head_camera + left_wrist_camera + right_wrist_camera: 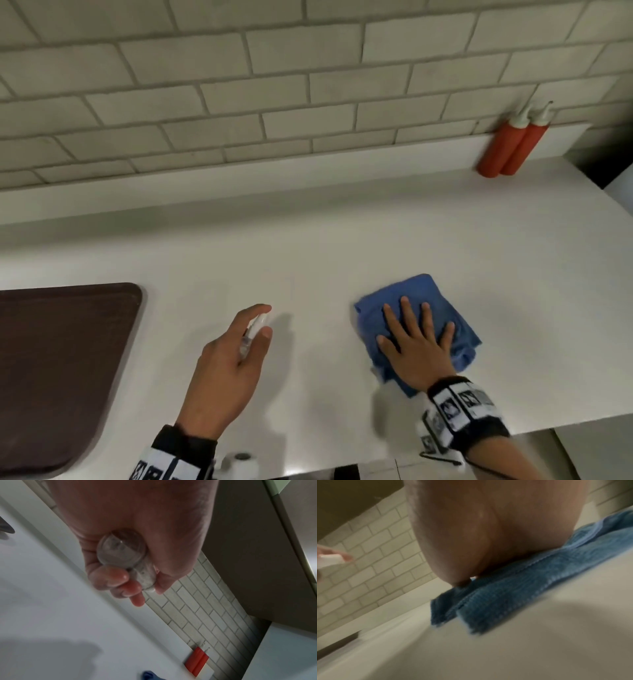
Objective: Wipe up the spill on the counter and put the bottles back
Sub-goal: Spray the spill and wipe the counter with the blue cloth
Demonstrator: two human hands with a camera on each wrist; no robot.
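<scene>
My left hand (236,346) grips a small clear spray bottle (251,334) above the white counter (308,246), its white nozzle pointing forward. The left wrist view shows the clear spray bottle (125,555) end-on, with my fingers (113,578) curled round it. My right hand (416,339) lies flat with spread fingers on a folded blue cloth (448,301) to the right. From the right wrist, my palm presses down on the blue cloth (513,591). Two red squeeze bottles (510,144) with white tips stand together against the tiled wall at the far right, and the red squeeze bottles (197,661) also show low in the left wrist view.
A dark brown tray (58,370) lies on the counter at the left edge. A white tiled wall (274,85) backs the counter. The counter ends at the right behind the red bottles. A small white object (239,462) sits at the front edge near my left wrist.
</scene>
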